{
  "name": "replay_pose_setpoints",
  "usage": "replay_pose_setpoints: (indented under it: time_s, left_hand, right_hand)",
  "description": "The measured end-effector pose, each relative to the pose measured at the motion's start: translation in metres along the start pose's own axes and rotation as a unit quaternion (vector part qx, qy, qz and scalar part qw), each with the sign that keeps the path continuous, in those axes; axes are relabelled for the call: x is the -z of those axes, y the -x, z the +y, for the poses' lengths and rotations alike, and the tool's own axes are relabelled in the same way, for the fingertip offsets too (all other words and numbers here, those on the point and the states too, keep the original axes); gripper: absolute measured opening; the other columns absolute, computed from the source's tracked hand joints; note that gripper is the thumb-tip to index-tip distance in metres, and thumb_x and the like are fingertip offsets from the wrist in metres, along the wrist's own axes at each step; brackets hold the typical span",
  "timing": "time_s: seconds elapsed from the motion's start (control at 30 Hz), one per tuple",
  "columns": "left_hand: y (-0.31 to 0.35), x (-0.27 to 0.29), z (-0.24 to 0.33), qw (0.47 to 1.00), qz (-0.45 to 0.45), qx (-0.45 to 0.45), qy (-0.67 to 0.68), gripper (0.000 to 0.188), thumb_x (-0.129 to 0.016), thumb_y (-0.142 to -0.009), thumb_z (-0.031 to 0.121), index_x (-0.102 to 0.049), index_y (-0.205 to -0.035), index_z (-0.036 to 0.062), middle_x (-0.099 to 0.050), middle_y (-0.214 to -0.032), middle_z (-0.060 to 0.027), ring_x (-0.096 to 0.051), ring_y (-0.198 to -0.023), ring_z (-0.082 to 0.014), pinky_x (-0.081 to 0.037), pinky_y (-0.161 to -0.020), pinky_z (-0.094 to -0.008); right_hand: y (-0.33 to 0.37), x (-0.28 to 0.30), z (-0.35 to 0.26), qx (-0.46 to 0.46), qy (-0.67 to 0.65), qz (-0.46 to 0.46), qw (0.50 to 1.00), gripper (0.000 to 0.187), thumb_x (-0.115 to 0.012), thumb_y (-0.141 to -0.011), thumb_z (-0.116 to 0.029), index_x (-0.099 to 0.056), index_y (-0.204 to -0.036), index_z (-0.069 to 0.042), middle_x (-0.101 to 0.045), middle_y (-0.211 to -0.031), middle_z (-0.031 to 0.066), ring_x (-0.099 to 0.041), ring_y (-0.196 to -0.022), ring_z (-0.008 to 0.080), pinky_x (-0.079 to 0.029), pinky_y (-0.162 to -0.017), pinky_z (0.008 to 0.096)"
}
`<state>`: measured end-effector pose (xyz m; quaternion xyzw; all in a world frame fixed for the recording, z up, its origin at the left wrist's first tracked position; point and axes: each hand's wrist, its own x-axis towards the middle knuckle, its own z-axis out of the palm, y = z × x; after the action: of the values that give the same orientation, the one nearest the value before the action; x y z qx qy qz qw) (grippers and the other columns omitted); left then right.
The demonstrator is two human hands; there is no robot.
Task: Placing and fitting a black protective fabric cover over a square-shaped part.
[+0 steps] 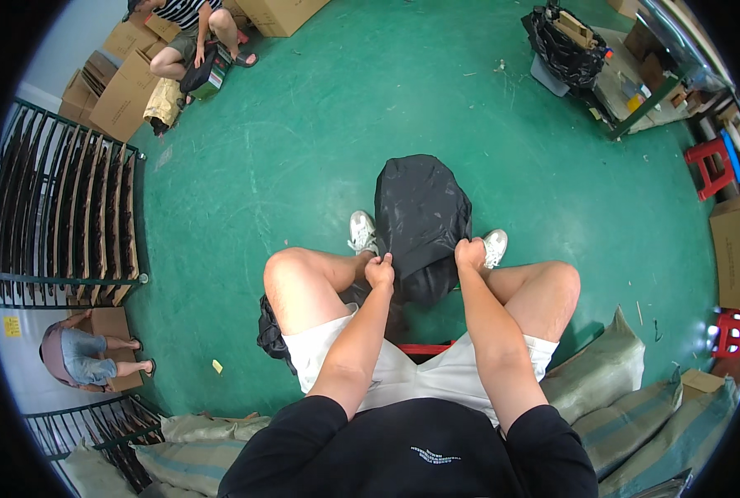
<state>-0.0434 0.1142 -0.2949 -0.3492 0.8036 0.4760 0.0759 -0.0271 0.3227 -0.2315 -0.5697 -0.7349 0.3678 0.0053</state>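
Observation:
A large black bag or cover of thin, shiny material (424,203) stands on the floor between my feet, bulging as if over something hidden. My left hand (379,270) is closed on its near left edge, thumb on top. On the near right edge my right hand (470,254) grips the same black material. Between the two hands the near side sags in dark folds, and I cannot make out what lies inside. More crumpled black material (274,336) lies beside my left leg.
I sit on a red stool (424,349). Stuffed woven sacks (598,365) lie behind me at right. A rack of panels (63,199) stands at left. One person (192,33) squats far left among cartons; another (84,353) is at near left. A cart (635,100) stands far right.

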Motion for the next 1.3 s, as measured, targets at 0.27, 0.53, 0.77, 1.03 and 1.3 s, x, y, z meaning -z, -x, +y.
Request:
replay_pose_setpoints:
  time_s: [0.27, 0.53, 0.77, 1.03, 1.3]
  left_hand:
    - [-0.012, 0.005, -0.003, 1.0, 0.016, 0.006, -0.004, 0.033, -0.076, -0.084, 0.024, -0.064, -0.094, -0.0046, -0.067, -0.091, -0.0094, -0.058, -0.083, -0.0186, -0.046, -0.079, -0.034]
    - [0.001, 0.013, 0.005, 0.987, -0.008, -0.061, -0.15, 0.036, -0.069, -0.087, 0.034, -0.069, -0.097, -0.001, -0.068, -0.097, -0.0235, -0.064, -0.095, -0.0395, -0.048, -0.085, -0.0463]
    - [-0.011, 0.04, -0.013, 0.986, -0.035, -0.078, -0.145, 0.038, -0.065, -0.09, 0.034, -0.064, -0.103, -0.0012, -0.067, -0.099, -0.0233, -0.063, -0.098, -0.0399, -0.047, -0.087, -0.0452]
    - [-0.028, 0.027, 0.006, 0.994, -0.049, -0.035, -0.086, 0.031, -0.074, -0.082, 0.028, -0.066, -0.077, -0.0019, -0.063, -0.068, -0.0105, -0.063, -0.072, -0.0245, -0.05, -0.075, -0.0386]
    - [-0.051, -0.011, 0.121, 0.911, 0.029, -0.387, -0.137, 0.048, -0.069, -0.077, 0.016, -0.051, -0.119, -0.0007, -0.053, -0.124, -0.0214, -0.049, -0.117, -0.0409, -0.038, -0.102, -0.0476]
  right_hand:
    - [0.017, 0.008, -0.006, -0.004, 0.018, -0.04, 0.999, 0.035, -0.055, -0.079, -0.017, -0.066, -0.105, 0.003, -0.065, -0.108, 0.029, -0.062, -0.104, 0.0433, -0.048, -0.092, 0.0483]
    - [-0.032, -0.036, 0.098, -0.087, -0.071, -0.03, 0.993, 0.031, -0.056, -0.08, -0.014, -0.068, -0.104, 0.001, -0.066, -0.106, 0.0252, -0.063, -0.104, 0.0394, -0.049, -0.091, 0.0446]
    - [0.029, -0.02, 0.078, -0.027, -0.025, -0.036, 0.999, 0.033, -0.057, -0.089, -0.023, -0.066, -0.113, -0.001, -0.064, -0.117, 0.0225, -0.059, -0.111, 0.04, -0.045, -0.096, 0.0445]
    - [0.007, -0.018, 0.068, -0.057, -0.013, 0.013, 0.998, 0.036, -0.062, -0.086, -0.035, -0.071, -0.09, -0.001, -0.068, -0.101, 0.0249, -0.063, -0.099, 0.0423, -0.048, -0.089, 0.0481]
    - [0.012, -0.008, 0.01, -0.04, 0.051, 0.112, 0.992, 0.049, -0.067, -0.078, -0.024, -0.059, -0.12, 0.0, -0.057, -0.126, 0.0236, -0.051, -0.119, 0.0413, -0.04, -0.101, 0.0507]
